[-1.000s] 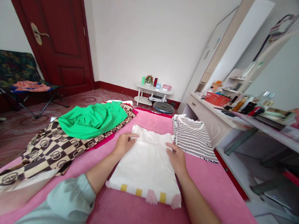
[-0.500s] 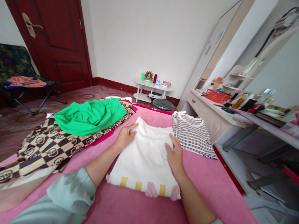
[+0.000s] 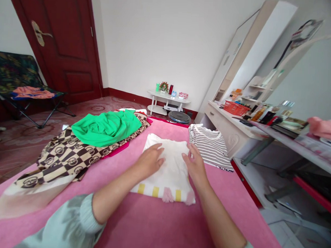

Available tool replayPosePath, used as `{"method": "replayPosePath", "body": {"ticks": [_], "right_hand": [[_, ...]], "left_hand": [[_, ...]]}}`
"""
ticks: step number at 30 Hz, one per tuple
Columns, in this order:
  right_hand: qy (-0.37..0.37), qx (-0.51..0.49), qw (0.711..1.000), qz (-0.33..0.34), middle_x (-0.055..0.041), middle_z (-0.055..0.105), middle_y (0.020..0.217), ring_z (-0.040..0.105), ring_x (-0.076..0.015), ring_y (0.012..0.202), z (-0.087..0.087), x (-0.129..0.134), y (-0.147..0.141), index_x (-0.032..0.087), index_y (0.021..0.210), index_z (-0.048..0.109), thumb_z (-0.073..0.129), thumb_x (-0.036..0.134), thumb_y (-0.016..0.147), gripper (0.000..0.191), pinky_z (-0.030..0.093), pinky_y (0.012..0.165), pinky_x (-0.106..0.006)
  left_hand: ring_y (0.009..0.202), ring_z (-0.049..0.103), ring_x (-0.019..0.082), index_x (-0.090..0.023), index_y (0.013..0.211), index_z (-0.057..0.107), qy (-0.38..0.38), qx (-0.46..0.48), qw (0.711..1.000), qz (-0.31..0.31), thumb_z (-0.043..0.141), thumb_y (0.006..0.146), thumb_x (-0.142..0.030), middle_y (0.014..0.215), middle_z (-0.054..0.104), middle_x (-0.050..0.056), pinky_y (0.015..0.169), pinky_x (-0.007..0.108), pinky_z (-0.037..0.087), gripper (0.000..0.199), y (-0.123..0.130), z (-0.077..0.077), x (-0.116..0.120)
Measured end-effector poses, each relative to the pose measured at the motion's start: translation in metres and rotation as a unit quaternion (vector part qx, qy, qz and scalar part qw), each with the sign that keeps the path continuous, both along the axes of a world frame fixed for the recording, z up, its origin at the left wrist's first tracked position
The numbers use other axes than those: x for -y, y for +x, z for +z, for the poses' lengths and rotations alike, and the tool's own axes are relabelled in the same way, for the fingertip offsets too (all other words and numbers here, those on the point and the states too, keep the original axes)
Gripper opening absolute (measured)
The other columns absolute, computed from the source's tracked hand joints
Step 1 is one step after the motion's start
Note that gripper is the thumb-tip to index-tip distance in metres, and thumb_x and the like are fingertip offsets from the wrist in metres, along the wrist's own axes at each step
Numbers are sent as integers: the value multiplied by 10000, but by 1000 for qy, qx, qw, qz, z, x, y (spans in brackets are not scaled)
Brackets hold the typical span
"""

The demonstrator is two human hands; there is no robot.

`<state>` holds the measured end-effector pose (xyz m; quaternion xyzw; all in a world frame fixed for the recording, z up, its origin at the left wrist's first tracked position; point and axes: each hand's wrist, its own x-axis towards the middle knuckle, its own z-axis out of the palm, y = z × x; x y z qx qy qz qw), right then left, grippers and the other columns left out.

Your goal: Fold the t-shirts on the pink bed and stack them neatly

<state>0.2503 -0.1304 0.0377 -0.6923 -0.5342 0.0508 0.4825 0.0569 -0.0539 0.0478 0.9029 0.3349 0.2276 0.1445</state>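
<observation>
A white folded garment (image 3: 172, 175) lies flat on the pink bedspread (image 3: 156, 228) in front of me. Yellow blocks and pink tassels run along its near edge. My left hand (image 3: 150, 161) rests over its left part, fingers stretched out and slightly apart. At the garment's right edge is my right hand (image 3: 196, 165), its fingers spread and thumb over the cloth. Neither hand grips the fabric. Just past my right hand lies a folded black-and-white striped top (image 3: 212, 147).
To the left, a green garment (image 3: 107, 127) lies heaped on brown-and-cream checkered cloth (image 3: 69, 153). A low white table (image 3: 169, 97) stands by the far wall. On the right is a dressing table (image 3: 222, 120) with a red basket (image 3: 236, 108); a folding chair (image 3: 17, 75) is far left.
My left hand has let go of the garment's far left corner and moved right onto its surface. My right hand's fingers have spread at the right edge. The view has shifted slightly.
</observation>
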Motion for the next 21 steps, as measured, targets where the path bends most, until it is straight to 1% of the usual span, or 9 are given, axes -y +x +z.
{"method": "replayPosePath", "body": {"ticks": [3,5,7,9,11,13,16,18,21], "right_hand": [[-79,63,992,81,-121,276,1497,237,-215,1383,4,26,-36,133,1427,307,394,488,884,654,211,1128,-423],[-159,137,971,116,-121,181,1525,153,-228,1407,-9,48,-54,129,1466,195,343,513,904,696,170,1134,-463],[-211,212,945,129,-127,129,1531,91,-243,1415,-26,70,-62,111,1470,167,335,525,904,721,130,1139,-483],[-234,256,930,125,-125,99,1532,62,-246,1417,-37,86,-62,100,1468,170,334,534,902,732,114,1142,-483],[-249,260,924,127,-117,83,1533,63,-247,1416,-39,94,-58,103,1468,171,322,547,903,734,123,1142,-477],[-264,234,926,133,-106,104,1531,82,-244,1414,-33,91,-55,117,1468,182,285,554,911,716,136,1142,-462],[-265,176,937,143,-65,138,1533,108,-212,1413,-22,69,-53,169,1476,168,203,552,927,670,138,1146,-425],[-259,166,940,148,-49,138,1536,106,-197,1415,-20,44,-49,184,1476,166,179,565,926,669,122,1147,-417],[-260,211,935,118,-72,151,1535,89,-209,1418,-26,3,-33,156,1465,212,185,584,918,695,81,1144,-436]], "left_hand": [[1367,283,230,-97,1375,393,-4,-48,997,-65,393,879,-303,1491,293,130,1119,359,262,538,7,-4,46],[1402,157,275,-83,1430,288,-9,-110,993,-46,394,870,-336,1521,196,142,1135,443,192,623,3,-15,66],[1404,76,320,-85,1450,240,-13,-162,987,-8,392,869,-416,1528,128,155,1131,502,148,686,-7,-26,77],[1399,51,339,-78,1448,247,-13,-184,983,19,370,871,-486,1523,102,177,1126,512,145,717,-16,-31,83],[1397,57,345,-57,1437,268,-18,-189,981,33,366,869,-495,1514,110,202,1120,512,164,724,-20,-30,85],[1394,87,348,-42,1424,296,-37,-189,980,39,375,865,-447,1506,138,212,1112,515,187,695,-18,-26,83],[1403,104,309,-62,1434,280,-58,-162,985,-5,356,864,-345,1519,137,171,1120,481,195,641,-4,-23,68],[1412,72,280,-85,1450,242,-49,-143,988,-32,336,870,-324,1532,112,135,1133,474,162,634,8,-26,49],[1416,52,271,-125,1459,225,-29,-137,990,-15,309,895,-358,1537,113,119,1135,498,104,616,25,-35,12]]}}
